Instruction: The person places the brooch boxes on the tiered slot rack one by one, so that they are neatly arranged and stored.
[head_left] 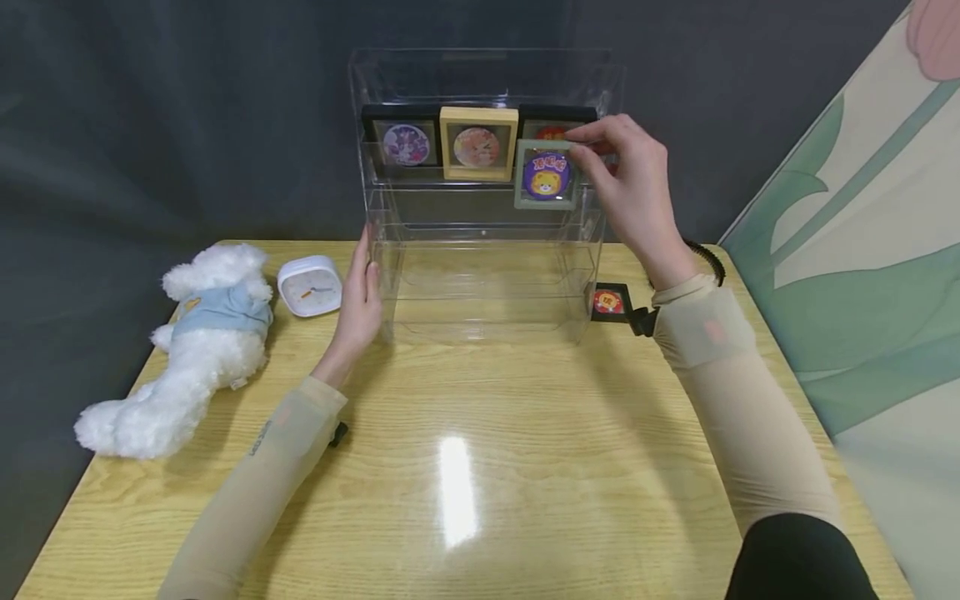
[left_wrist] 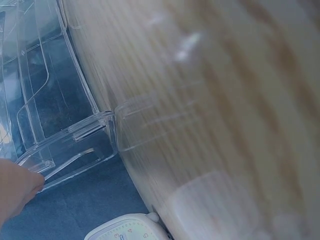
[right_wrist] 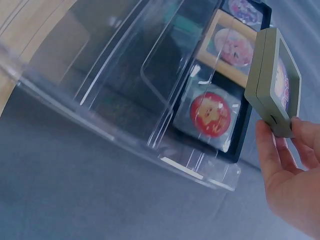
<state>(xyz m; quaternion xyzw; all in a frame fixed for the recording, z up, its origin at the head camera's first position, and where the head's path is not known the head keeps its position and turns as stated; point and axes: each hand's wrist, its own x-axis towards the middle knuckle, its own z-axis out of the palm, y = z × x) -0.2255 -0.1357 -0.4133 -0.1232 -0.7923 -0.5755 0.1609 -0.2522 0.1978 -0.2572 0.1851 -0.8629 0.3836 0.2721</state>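
Observation:
My right hand [head_left: 633, 179] pinches a grey-green square frame [head_left: 546, 175] by its right side; a purple badge with a yellow bear shows inside. It is held upright in front of the upper tier of a clear acrylic display stand [head_left: 483, 287]. On that tier stand a black frame with a purple badge [head_left: 406, 144], a light wooden frame [head_left: 478, 174] with a pink badge, and a black frame with a red badge [right_wrist: 210, 114], partly hidden in the head view. Straight fingers of my left hand [head_left: 358, 304] touch the stand's left side.
A white alarm clock [head_left: 309, 286] stands left of the stand, beside a white plush toy [head_left: 213, 350] in a blue shirt. Right of the stand, a small black frame [head_left: 609, 302] with a red-and-yellow badge lies on the wooden table [head_left: 525, 467]. A dark curtain hangs behind.

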